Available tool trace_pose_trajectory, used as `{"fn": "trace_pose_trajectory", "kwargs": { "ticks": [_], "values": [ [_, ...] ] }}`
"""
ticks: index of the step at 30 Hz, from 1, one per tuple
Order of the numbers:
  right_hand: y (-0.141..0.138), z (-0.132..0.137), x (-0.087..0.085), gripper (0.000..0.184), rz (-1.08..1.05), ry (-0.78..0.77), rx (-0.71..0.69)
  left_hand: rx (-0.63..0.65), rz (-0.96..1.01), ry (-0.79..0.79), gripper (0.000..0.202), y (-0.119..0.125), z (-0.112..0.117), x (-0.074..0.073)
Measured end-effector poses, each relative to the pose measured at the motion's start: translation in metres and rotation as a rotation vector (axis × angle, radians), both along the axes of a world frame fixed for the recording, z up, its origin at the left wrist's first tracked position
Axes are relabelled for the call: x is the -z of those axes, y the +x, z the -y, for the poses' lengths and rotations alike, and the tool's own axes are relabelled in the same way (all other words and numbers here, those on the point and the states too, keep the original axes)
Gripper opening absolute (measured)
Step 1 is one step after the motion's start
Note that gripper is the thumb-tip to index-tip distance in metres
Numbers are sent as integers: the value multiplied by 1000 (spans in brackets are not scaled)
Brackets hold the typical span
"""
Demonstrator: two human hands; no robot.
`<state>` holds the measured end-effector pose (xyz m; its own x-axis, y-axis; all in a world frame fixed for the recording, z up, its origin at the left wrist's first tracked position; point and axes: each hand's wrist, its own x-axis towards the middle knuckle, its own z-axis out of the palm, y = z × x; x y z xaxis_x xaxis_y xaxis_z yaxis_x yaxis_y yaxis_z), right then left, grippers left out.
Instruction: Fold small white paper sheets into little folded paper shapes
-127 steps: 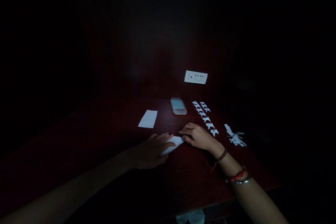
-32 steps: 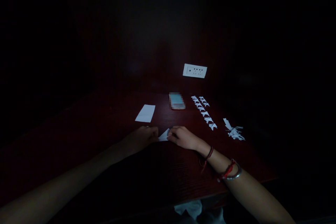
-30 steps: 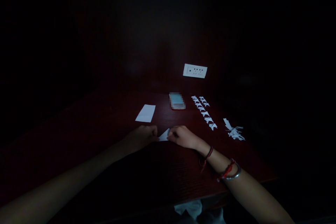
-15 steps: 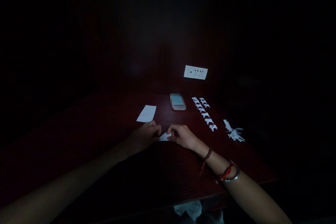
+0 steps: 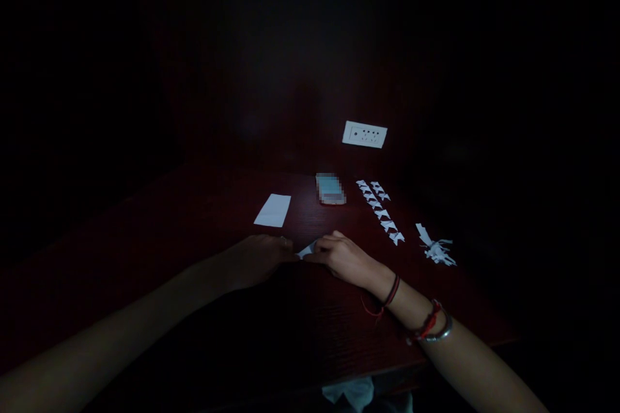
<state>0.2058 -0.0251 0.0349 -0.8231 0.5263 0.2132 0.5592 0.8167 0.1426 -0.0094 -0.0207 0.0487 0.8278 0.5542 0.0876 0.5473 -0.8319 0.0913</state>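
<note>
Both my hands meet at the middle of a dark red wooden table (image 5: 339,329). My left hand (image 5: 256,258) and my right hand (image 5: 346,257) are closed on a small folded white paper (image 5: 307,250), of which only a sliver shows between the fingertips. The paper rests low at the table surface. My right wrist wears red thread bands and a metal bangle.
A flat white paper sheet (image 5: 274,210) lies beyond my left hand. A phone (image 5: 330,188) sits behind it, then a row of several small folded paper pieces (image 5: 381,211). Paper scraps (image 5: 436,248) lie at the right. A white wall socket (image 5: 364,134) is behind. The room is very dark.
The paper was a longer strip pressed under flat fingers; both hands have since closed on it and less of it shows now. My hands shifted slightly right.
</note>
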Motion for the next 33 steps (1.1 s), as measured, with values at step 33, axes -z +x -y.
{"fn": "trace_pose_trajectory", "kwargs": {
  "ticks": [33],
  "values": [
    [17, 5, -15, 16, 22, -89, -41, 3, -21, -32, 45, -12, -4, 0]
  ]
}}
